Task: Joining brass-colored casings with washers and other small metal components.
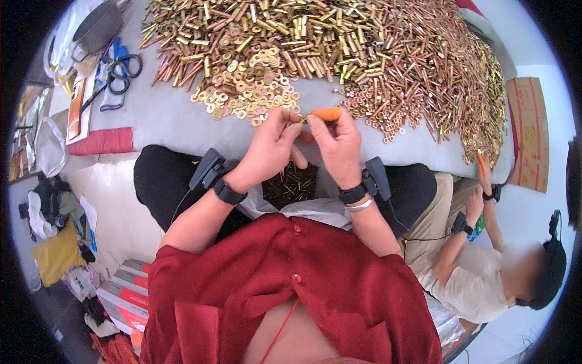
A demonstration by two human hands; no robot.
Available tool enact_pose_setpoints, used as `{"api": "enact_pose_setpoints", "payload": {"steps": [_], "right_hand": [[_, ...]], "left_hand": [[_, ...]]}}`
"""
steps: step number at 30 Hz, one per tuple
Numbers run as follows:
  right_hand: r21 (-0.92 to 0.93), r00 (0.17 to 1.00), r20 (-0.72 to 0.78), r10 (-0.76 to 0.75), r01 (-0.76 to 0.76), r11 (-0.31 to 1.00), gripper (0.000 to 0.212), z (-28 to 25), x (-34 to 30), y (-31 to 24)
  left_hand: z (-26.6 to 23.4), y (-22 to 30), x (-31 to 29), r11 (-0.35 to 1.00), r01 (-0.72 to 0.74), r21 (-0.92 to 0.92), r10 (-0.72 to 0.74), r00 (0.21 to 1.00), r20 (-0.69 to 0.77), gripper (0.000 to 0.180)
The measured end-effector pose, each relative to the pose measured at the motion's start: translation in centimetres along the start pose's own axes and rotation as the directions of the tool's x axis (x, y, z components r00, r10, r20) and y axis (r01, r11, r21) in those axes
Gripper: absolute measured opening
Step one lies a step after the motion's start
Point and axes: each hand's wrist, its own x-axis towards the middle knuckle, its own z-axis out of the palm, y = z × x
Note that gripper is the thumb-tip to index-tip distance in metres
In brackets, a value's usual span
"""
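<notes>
My left hand (276, 138) and my right hand (337, 141) meet above my lap at the near edge of the grey-covered table. Their fingertips pinch together on a small brass-coloured metal piece (305, 120), mostly hidden by the fingers. An orange finger cover (325, 114) sits on a finger of my right hand. Just beyond the left hand lies a heap of flat washers (248, 91); past the right hand are many small nuts (370, 109). Below the hands, a white bag (324, 206) in my lap holds a pile of slim metal pieces (290, 187).
Brass-toned metal tubes or bolts (303, 30) are heaped over the far table. Black-handled scissors (124, 73) and a dark pot (99, 27) are at the far left. At right sits another person (467, 285), one hand at the heap's edge. Boxes (124, 297) stand at lower left.
</notes>
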Motion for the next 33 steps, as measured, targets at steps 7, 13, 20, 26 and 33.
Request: {"api": "enact_pose_setpoints", "payload": {"steps": [7,13,20,26,33], "right_hand": [[-0.086,0.985,-0.008,-0.175,0.174,0.981,0.018,-0.3,-0.6,0.2],[-0.397,0.937,0.071,-0.342,0.341,0.852,0.012,-0.8,-0.6,-0.9],[-0.595,0.854,0.257,-0.453,0.509,0.622,0.017,-1.5,0.6,-1.5],[-0.456,0.877,0.288,-0.385,0.479,0.750,0.014,-1.8,0.7,-2.0],[-0.441,0.932,0.200,-0.302,0.361,0.822,0.015,-1.8,0.6,-1.6]], "left_hand": [[0.5,-0.8,-0.2,0.991,-0.081,0.108,0.086,0.996,-0.038,0.013],[0.4,-1.3,-0.1,0.973,-0.121,0.195,0.134,0.990,-0.054,0.013],[0.4,-1.5,0.0,0.951,-0.153,0.269,0.177,0.982,-0.067,0.012],[0.5,-1.5,0.0,0.965,-0.154,0.212,0.164,0.986,-0.033,0.011],[0.3,-0.9,-0.3,0.912,-0.214,0.350,0.237,0.971,-0.023,0.011]]}}
